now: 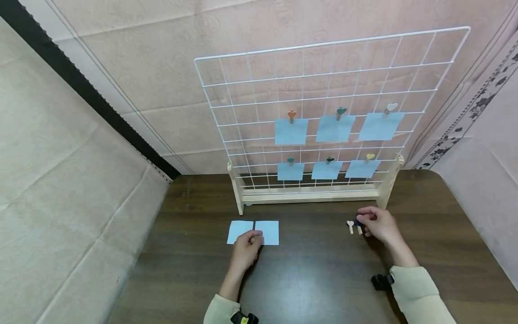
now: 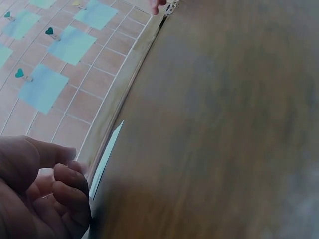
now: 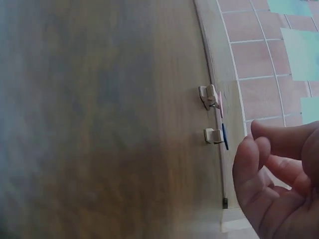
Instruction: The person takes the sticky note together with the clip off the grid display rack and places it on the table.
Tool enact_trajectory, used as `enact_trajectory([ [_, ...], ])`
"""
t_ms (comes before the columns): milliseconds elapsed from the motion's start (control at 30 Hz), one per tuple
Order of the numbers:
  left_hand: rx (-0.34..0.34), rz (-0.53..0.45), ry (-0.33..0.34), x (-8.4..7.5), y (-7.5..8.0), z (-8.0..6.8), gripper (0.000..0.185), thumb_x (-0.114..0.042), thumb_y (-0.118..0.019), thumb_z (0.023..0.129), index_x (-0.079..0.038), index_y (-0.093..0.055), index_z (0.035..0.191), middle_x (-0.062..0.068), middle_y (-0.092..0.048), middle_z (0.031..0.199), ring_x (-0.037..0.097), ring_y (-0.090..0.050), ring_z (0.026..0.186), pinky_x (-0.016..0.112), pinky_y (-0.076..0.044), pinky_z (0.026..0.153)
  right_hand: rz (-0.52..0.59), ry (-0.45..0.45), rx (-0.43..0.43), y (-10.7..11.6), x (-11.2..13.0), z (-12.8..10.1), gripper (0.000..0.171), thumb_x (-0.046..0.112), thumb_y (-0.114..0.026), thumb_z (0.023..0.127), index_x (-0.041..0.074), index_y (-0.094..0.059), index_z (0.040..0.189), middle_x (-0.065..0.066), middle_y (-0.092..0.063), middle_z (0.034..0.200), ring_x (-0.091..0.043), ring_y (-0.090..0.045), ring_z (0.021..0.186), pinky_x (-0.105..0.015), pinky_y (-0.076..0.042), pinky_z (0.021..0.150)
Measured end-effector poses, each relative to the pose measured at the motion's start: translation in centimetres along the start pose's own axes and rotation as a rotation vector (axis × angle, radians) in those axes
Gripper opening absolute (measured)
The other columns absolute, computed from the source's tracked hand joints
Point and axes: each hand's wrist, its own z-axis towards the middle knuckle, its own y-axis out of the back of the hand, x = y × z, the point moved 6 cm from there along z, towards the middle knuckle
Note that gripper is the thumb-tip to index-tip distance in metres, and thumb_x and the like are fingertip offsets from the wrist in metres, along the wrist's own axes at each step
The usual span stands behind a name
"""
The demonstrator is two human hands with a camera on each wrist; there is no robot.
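Observation:
In the head view my left hand [image 1: 245,251] is over two light blue paper cards, the left card [image 1: 238,229] and the right card [image 1: 271,231]. Its fingers are loosely bent, and I see no card between them. In the left wrist view a card [image 2: 106,162] shows nearly edge-on beyond those fingers. My right hand [image 1: 379,225] is beside two small clothespins: one with a pale pink heart [image 1: 350,223], one with a dark blue heart [image 3: 225,137]. The right fingers are bent close to the blue-heart clothespin; nothing shows between them in the right wrist view.
A white wire grid [image 1: 332,72] stands in a pale wooden base [image 1: 311,196] at the back of the brown table [image 1: 307,270]. Two rows of blue cards [image 1: 291,132] hang on it from heart clothespins [image 1: 341,110]. Cloth curtains [image 1: 81,202] surround the table.

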Motion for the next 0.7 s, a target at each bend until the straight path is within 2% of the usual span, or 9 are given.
enact_trajectory([
  [200, -0.051, -0.017, -0.034, -0.6, -0.5, 0.2, 0.021, -0.011, -0.069, 0.101, 0.004, -0.075, 0.115, 0.013, -0.065, 0.077, 0.008, -0.050, 0.046, 0.023, -0.043, 0.045, -0.005, 0.038, -0.010, 0.1, 1.0, 0.0, 0.031, 0.007, -0.066, 0.104, -0.015, -0.063, 0.125, -0.019, -0.071, 0.094, -0.020, -0.064, 0.065, -0.032, -0.061, 0.058],
  [367, -0.064, -0.051, -0.043, -1.3, -1.6, 0.3, 0.021, -0.012, -0.069, 0.101, 0.003, -0.075, 0.115, 0.010, -0.066, 0.084, 0.014, -0.057, 0.051, 0.024, -0.048, 0.049, -0.053, 0.072, -0.005, -0.5, 2.0, -0.4, 0.033, 0.013, -0.067, 0.105, -0.011, -0.065, 0.127, -0.018, -0.071, 0.094, -0.025, -0.066, 0.065, -0.034, -0.058, 0.057],
  [467, -0.069, -0.072, -0.048, -1.9, -2.0, 0.4, 0.021, -0.012, -0.069, 0.101, 0.002, -0.076, 0.115, 0.006, -0.067, 0.088, 0.018, -0.061, 0.054, 0.023, -0.050, 0.050, -0.049, 0.109, -0.001, -0.9, 3.0, -0.3, 0.035, 0.016, -0.066, 0.106, -0.010, -0.065, 0.130, -0.022, -0.070, 0.096, -0.028, -0.066, 0.064, -0.036, -0.057, 0.057],
  [567, -0.078, -0.088, -0.068, -2.5, -2.2, 0.8, 0.021, -0.012, -0.070, 0.101, 0.003, -0.075, 0.115, 0.008, -0.068, 0.091, 0.022, -0.063, 0.055, 0.023, -0.050, 0.051, -0.016, 0.159, -0.004, -1.3, 4.5, -0.1, 0.036, 0.015, -0.065, 0.106, -0.010, -0.064, 0.132, -0.025, -0.068, 0.100, -0.030, -0.067, 0.066, -0.038, -0.060, 0.059],
  [700, -0.086, -0.103, -0.097, -3.2, -2.2, 1.4, 0.023, -0.012, -0.069, 0.102, 0.005, -0.073, 0.117, 0.011, -0.071, 0.098, 0.026, -0.066, 0.057, 0.022, -0.048, 0.048, -0.013, 0.215, -0.027, -1.6, 6.5, 0.4, 0.034, 0.015, -0.065, 0.106, -0.008, -0.066, 0.131, -0.025, -0.068, 0.102, -0.031, -0.068, 0.069, -0.034, -0.059, 0.064],
])
